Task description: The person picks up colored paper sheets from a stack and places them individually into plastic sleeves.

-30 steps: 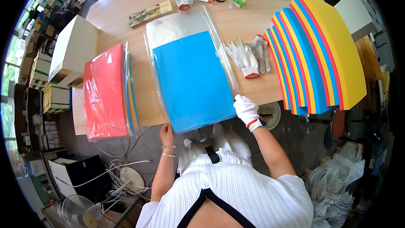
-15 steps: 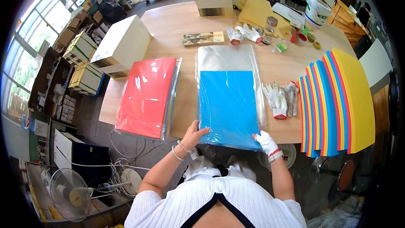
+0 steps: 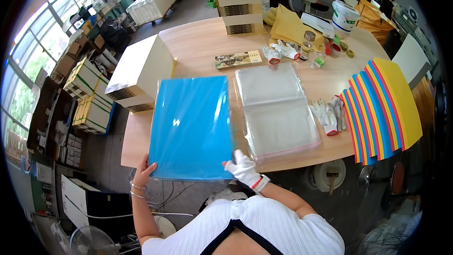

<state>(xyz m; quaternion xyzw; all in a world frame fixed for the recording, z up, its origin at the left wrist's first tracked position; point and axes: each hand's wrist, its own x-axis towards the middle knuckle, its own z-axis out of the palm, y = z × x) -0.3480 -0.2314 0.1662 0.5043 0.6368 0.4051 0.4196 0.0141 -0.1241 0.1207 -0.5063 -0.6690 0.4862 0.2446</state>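
I am watching both hands holding a blue pack point(image 3: 191, 127), a flat stack of blue sheets in a shiny clear bag, by its near edge. The left hand point(image 3: 145, 169), bare with thin bracelets at the wrist, is gripping the near left corner, its fingers curling under the edge and pinching it. The right hand point(image 3: 243, 166), in a white glove with a red cuff, is clamping the near right corner, fingers pressing together on the pack. The pack is covering the left part of the bench point(image 3: 198, 42) and reaching out past its near edge toward the person.

Just beside the pack on the right, a pile of empty clear bags point(image 3: 276, 111) is lying flat on the bench, touching or nearly touching the pack's right edge. To the right of the bags a pair of white gloves point(image 3: 328, 115) is lying, and beyond them a fanned stack of coloured sheets point(image 3: 382, 108) in yellow, red and blue is hanging over the bench's right end. Behind the pack a white box point(image 3: 139, 73) is sitting at the left edge of the bench.
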